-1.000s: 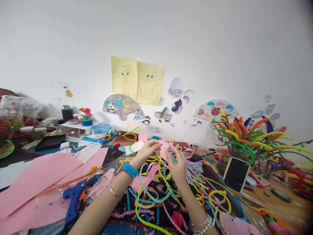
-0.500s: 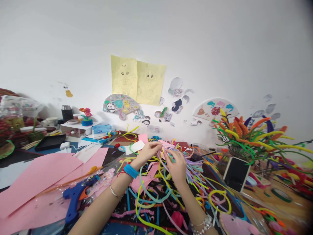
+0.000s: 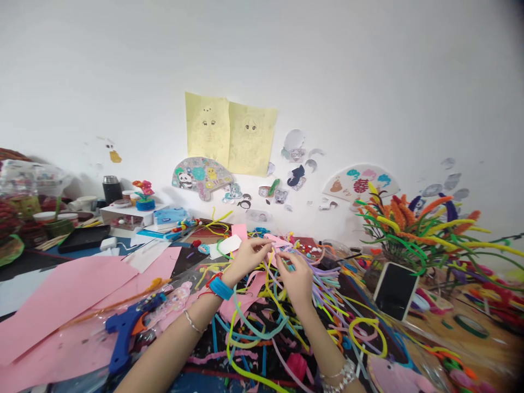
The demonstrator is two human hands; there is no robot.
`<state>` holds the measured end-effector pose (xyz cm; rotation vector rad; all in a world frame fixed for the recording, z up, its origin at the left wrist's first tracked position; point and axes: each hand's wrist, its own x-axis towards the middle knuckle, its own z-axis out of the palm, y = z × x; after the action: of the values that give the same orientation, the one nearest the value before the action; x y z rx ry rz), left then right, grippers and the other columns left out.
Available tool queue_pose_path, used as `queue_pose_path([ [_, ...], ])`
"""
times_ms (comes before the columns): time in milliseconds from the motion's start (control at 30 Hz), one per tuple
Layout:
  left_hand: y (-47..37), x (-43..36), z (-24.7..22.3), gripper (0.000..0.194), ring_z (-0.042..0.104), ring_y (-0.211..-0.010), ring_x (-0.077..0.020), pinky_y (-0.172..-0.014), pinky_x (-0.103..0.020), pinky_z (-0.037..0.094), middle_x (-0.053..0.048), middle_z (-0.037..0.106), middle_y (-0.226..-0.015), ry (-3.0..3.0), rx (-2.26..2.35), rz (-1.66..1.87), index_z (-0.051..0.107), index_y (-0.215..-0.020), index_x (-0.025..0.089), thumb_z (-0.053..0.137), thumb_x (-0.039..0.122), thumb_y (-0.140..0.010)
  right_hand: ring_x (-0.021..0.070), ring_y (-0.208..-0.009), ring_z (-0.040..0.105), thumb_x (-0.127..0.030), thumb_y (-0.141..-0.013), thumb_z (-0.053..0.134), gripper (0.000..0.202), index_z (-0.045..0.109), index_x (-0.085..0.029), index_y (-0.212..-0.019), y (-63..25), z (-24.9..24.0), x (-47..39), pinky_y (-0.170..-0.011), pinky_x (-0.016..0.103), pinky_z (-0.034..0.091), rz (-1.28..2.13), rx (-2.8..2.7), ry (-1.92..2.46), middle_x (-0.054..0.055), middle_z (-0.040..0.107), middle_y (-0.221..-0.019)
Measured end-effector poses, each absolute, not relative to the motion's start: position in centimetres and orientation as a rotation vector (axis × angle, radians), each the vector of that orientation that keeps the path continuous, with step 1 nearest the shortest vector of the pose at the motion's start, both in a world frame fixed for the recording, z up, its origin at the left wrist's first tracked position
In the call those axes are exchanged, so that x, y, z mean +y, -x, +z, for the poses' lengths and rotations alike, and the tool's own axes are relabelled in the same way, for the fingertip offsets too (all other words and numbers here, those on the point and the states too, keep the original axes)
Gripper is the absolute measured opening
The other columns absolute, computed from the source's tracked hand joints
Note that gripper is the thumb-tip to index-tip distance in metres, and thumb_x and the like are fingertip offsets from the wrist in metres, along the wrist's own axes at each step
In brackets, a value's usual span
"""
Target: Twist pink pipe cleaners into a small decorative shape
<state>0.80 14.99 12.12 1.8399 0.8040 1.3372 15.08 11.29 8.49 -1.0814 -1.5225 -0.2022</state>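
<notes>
My left hand (image 3: 250, 255) and my right hand (image 3: 295, 273) meet over the middle of the table, fingertips almost touching. Both pinch a pale purple pipe cleaner (image 3: 274, 254), thin and mostly hidden behind the fingers. Beneath them lies a tangle of loose pipe cleaners, with a yellow-green pipe cleaner (image 3: 234, 349) curling toward me and a mint pipe cleaner (image 3: 262, 334) looping under my wrists. To the right of my right hand spreads a bundle of purple pipe cleaners (image 3: 325, 277). Pink paper scraps (image 3: 241, 305) show under the tangle.
A blue glue gun (image 3: 123, 333) lies left of my left forearm, by large pink paper sheets (image 3: 69, 300). At right, a phone (image 3: 396, 290) leans against a vase of pipe-cleaner flowers (image 3: 409, 218). A roll of green tape (image 3: 471, 326) lies beyond. The wall stands behind.
The fingers have shifted slightly around the pipe cleaner, and my right fingers are a little more bent. Nothing else on the table has visibly moved.
</notes>
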Motion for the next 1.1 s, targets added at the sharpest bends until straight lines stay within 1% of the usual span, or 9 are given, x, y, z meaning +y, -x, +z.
queue_pose_path([
  [133, -0.8, 14.9, 12.0, 0.026, 0.059, -0.055, -0.0146, -0.053, -0.024, 0.046, -0.006, 0.067, -0.073, -1.896, 0.806, 1.320, 0.071, -0.088, 0.013, 0.055, 0.032, -0.079, 0.0211, -0.077, 0.062, -0.027, -0.084, 0.055, 0.014, 0.067, -0.019, -0.083, -15.0, 8.6, 11.2, -0.075, 0.034, 0.047, -0.179, -1.514, 1.064, 0.006, 0.070, -0.080],
  [300, -1.0, 14.8, 11.8, 0.023, 0.061, -0.068, -0.0173, -0.062, -0.024, 0.047, -0.006, 0.070, -0.080, -1.964, 0.783, 1.306, 0.072, -0.084, 0.015, 0.054, 0.030, -0.080, 0.0210, -0.078, 0.063, -0.030, -0.085, 0.053, 0.018, 0.068, -0.019, -0.087, -15.0, 8.6, 11.2, -0.075, 0.035, 0.049, -0.146, -1.511, 1.035, 0.008, 0.070, -0.084],
  [433, -1.1, 14.9, 11.6, 0.026, 0.059, -0.062, -0.0164, -0.058, -0.024, 0.045, -0.005, 0.069, -0.076, -1.977, 0.798, 1.293, 0.072, -0.089, 0.015, 0.053, 0.030, -0.080, 0.0219, -0.086, 0.064, -0.027, -0.087, 0.049, 0.022, 0.068, -0.019, -0.096, -15.1, 8.4, 11.3, -0.077, 0.036, 0.051, -0.065, -1.499, 1.013, 0.009, 0.070, -0.094],
  [567, -1.2, 15.1, 11.2, 0.026, 0.056, -0.055, -0.0148, -0.053, -0.023, 0.043, -0.004, 0.066, -0.067, -1.981, 0.803, 1.269, 0.072, -0.086, 0.015, 0.052, 0.030, -0.081, 0.0227, -0.093, 0.063, -0.024, -0.086, 0.049, 0.023, 0.067, -0.019, -0.100, -15.3, 8.3, 11.3, -0.079, 0.036, 0.051, 0.048, -1.460, 1.026, 0.009, 0.069, -0.101],
  [633, -1.3, 15.2, 11.1, 0.026, 0.056, -0.055, -0.0148, -0.054, -0.024, 0.043, -0.004, 0.066, -0.068, -1.976, 0.802, 1.269, 0.072, -0.087, 0.015, 0.052, 0.030, -0.081, 0.0224, -0.092, 0.064, -0.024, -0.086, 0.050, 0.023, 0.067, -0.019, -0.099, -15.3, 8.4, 11.3, -0.078, 0.035, 0.051, 0.072, -1.450, 1.043, 0.009, 0.070, -0.100],
  [800, -1.3, 15.3, 11.0, 0.023, 0.058, -0.065, -0.0165, -0.062, -0.025, 0.045, -0.006, 0.068, -0.076, -1.931, 0.799, 1.302, 0.070, -0.085, 0.014, 0.055, 0.030, -0.079, 0.0220, -0.083, 0.065, -0.030, -0.083, 0.056, 0.021, 0.068, -0.019, -0.095, -15.2, 8.6, 11.2, -0.077, 0.036, 0.052, 0.157, -1.405, 1.050, 0.009, 0.070, -0.094],
  [1000, -1.1, 15.4, 11.8, 0.023, 0.055, -0.058, -0.0133, -0.058, -0.024, 0.044, -0.002, 0.060, -0.062, -1.817, 0.755, 1.322, 0.064, -0.073, 0.013, 0.053, 0.032, -0.081, 0.0212, -0.080, 0.067, -0.030, -0.081, 0.057, 0.018, 0.067, -0.017, -0.089, -15.2, 8.3, 11.7, -0.073, 0.033, 0.054, 0.322, -1.389, 1.015, 0.008, 0.070, -0.088],
  [1100, -1.1, 15.5, 11.9, 0.023, 0.055, -0.055, -0.0123, -0.057, -0.023, 0.045, -0.001, 0.058, -0.059, -1.779, 0.727, 1.315, 0.062, -0.075, 0.013, 0.054, 0.033, -0.081, 0.0208, -0.078, 0.067, -0.030, -0.080, 0.057, 0.017, 0.066, -0.017, -0.087, -15.3, 8.2, 11.9, -0.071, 0.033, 0.055, 0.361, -1.395, 1.008, 0.008, 0.070, -0.086],
])
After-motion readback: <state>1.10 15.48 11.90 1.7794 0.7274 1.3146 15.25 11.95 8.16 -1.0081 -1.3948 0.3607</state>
